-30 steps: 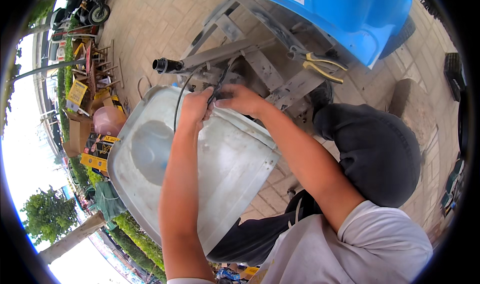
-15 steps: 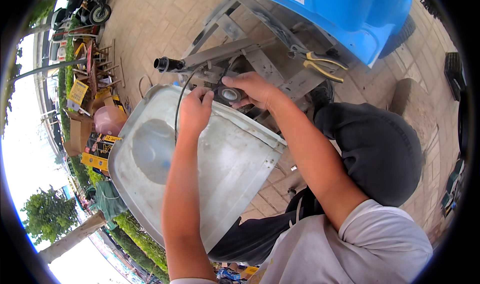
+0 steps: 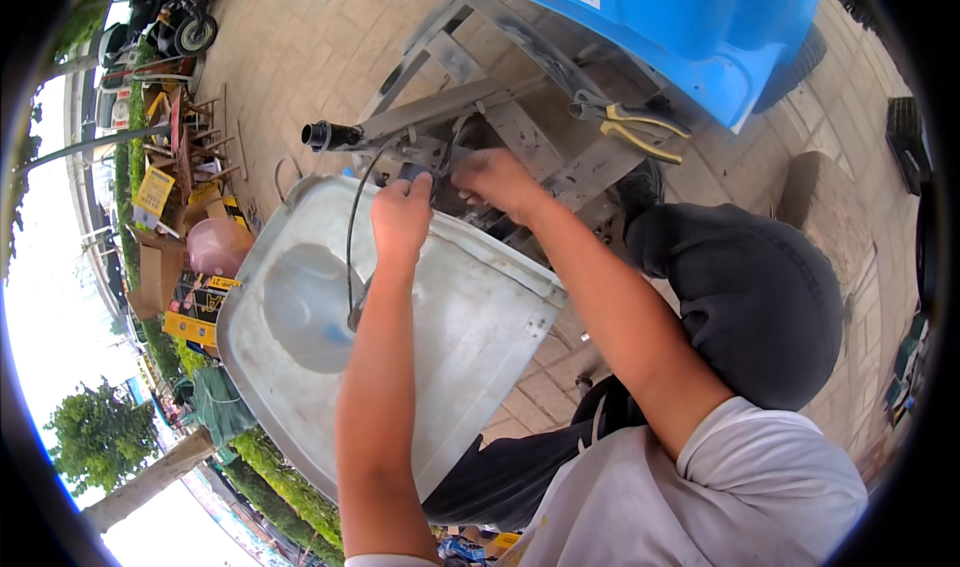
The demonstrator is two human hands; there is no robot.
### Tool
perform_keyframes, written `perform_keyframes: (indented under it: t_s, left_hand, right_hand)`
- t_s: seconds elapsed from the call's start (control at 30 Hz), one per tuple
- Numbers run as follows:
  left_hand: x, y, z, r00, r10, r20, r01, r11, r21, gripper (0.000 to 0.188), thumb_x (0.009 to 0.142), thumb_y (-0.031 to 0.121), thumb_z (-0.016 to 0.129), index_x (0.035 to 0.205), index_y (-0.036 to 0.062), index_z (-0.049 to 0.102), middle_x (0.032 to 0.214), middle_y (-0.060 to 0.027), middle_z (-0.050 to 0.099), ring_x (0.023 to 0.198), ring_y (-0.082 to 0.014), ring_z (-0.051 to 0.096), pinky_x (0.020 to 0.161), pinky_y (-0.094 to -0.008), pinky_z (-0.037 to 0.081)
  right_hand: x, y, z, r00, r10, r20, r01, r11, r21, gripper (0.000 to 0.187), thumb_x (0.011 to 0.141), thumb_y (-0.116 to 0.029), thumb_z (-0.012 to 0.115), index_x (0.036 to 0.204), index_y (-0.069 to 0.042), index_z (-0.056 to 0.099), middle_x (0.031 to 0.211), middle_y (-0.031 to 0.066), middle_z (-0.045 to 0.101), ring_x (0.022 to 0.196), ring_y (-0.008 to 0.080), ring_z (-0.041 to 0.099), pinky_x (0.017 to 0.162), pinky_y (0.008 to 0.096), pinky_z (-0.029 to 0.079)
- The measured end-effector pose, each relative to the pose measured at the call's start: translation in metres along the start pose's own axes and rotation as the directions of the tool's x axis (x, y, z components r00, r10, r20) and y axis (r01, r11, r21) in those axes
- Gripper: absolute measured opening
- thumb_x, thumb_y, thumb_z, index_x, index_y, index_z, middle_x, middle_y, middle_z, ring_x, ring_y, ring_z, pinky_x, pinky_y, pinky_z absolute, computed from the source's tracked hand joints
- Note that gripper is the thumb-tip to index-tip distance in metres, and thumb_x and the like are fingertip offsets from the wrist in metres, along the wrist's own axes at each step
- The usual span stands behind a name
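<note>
My left hand [image 3: 402, 217] is closed at the edge of a pale, scuffed metal panel [image 3: 470, 317], thumb and fingers together by a small dark grey part [image 3: 411, 170]. What it grips is hidden. Just to its right, my right hand [image 3: 495, 182] is curled with fingers bent in, slightly blurred, below a short looped cable [image 3: 457, 139]. Whether anything is inside it does not show. A thin black cable [image 3: 355, 217] hangs over the panel left of my left hand, ending near a dark curved piece [image 3: 356, 312] partly behind my forearm.
A grey metal frame [image 3: 520, 132] with a black-ended tube [image 3: 330, 136] lies beyond my hands. Yellow-handled pliers [image 3: 640, 132] rest on it. A blue plastic body [image 3: 680, 27] stands at the top right. Cardboard boxes [image 3: 160, 267] and a pink bowl [image 3: 219, 247] are at left.
The round black part with a pale centre between my hands no longer shows there. My right hand has curled in. A dark curved piece now shows beside my left forearm.
</note>
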State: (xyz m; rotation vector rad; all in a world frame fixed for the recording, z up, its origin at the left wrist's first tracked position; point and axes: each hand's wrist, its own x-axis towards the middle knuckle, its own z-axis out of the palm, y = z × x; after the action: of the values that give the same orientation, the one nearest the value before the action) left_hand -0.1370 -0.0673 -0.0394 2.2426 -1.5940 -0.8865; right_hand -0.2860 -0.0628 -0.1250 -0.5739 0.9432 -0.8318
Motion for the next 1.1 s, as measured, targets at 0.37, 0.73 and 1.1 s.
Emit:
perform_keyframes:
  t_s: [0.37,0.73,1.1]
  left_hand:
    - [0.011,0.009,-0.012,0.997,0.029,0.075,-0.029,1.0,-0.002,0.034,0.087,0.028,0.064,0.077,-0.0044,0.062,0.069,-0.0106,0.062,0.067,-0.0248,0.062,0.059,-0.0379,0.047]
    - [0.015,0.022,-0.004,0.913,0.373,0.167,-0.402,0.743,0.535,0.021,0.083,0.017,0.056,0.083,-0.0035,0.06,0.085,-0.0252,0.063,0.084,-0.0434,0.06,0.073,-0.0484,0.047]
    - [-0.003,0.01,-0.018,0.924,0.315,0.218,-0.364,0.9,0.24,0.022,0.088,0.019,0.062,0.088,-0.0028,0.065,0.087,-0.0238,0.064,0.084,-0.0416,0.061,0.074,-0.0455,0.048]
  right_hand:
    - [0.006,0.024,0.011,0.986,0.008,0.164,-0.048,0.97,0.239,0.018,0.092,-0.02,0.066,0.087,-0.003,0.065,0.084,0.0018,0.06,0.078,0.0118,0.053,0.072,0.029,0.045]
    - [-0.003,0.019,0.019,0.987,-0.009,0.161,-0.022,0.982,0.188,0.016,0.088,-0.017,0.068,0.085,-0.002,0.066,0.079,0.0027,0.06,0.072,0.0114,0.052,0.067,0.0277,0.043]
    - [-0.014,-0.024,-0.013,0.965,0.2,0.17,-0.241,0.932,0.271,0.031,0.088,-0.031,0.071,0.097,-0.002,0.066,0.09,0.0064,0.066,0.079,0.0183,0.065,0.074,0.036,0.059]
